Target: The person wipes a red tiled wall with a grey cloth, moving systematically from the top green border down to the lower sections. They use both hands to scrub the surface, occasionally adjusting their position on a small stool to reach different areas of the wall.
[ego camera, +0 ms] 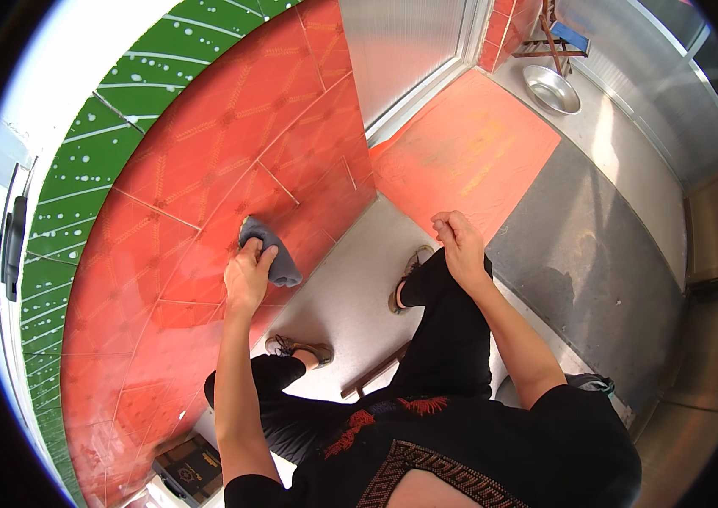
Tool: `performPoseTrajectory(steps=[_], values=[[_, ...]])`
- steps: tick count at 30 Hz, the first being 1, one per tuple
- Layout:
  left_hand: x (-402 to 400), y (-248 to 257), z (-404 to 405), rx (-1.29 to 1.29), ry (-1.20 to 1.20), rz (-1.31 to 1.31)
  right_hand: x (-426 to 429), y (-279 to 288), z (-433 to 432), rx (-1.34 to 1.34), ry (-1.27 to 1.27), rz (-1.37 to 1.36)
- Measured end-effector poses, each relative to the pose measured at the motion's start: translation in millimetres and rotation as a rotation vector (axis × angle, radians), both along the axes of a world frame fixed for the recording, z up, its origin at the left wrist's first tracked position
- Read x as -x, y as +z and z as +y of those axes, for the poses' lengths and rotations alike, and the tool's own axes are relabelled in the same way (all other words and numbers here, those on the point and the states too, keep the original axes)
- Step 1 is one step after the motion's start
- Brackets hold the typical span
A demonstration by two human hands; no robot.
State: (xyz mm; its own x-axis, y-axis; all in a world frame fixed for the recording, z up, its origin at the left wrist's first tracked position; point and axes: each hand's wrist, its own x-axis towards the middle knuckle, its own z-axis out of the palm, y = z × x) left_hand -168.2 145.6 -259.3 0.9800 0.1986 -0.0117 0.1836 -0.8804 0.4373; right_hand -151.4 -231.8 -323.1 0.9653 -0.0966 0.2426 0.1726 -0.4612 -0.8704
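My left hand (248, 273) grips a folded grey cloth (275, 254) and presses it against the red tiled wall (219, 159). Part of the cloth hangs loose below my fingers. Away from the wall, my right hand (460, 247) is held in the air above my bent knee, its fingers curled with no object seen in them. From this angle the inside of the right palm is hidden. A border of green tiles (89, 171) with white spots and streaks runs along the wall's upper edge.
An orange-red mat (467, 152) lies by a framed translucent panel (406, 57); a dark grey mat (581, 267) adjoins it. A metal basin (551, 90) sits near a folding chair (559, 41). At lower left stands a dark box (191, 470). Brown wooden bars (375, 371) show between my legs.
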Motion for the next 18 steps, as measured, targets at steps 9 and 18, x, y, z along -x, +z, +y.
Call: performPoseTrajectory(steps=[9, 18], values=[[38.4, 71.7, -69.5, 0.352, -0.171, -0.003, 36.9, 39.2, 73.9, -0.260, 0.514, 0.056], [24.4, 101.3, -11.2, -0.604, -0.239, -0.318, 26.0, 62.2, 118.1, -1.278, 0.513, 0.689]])
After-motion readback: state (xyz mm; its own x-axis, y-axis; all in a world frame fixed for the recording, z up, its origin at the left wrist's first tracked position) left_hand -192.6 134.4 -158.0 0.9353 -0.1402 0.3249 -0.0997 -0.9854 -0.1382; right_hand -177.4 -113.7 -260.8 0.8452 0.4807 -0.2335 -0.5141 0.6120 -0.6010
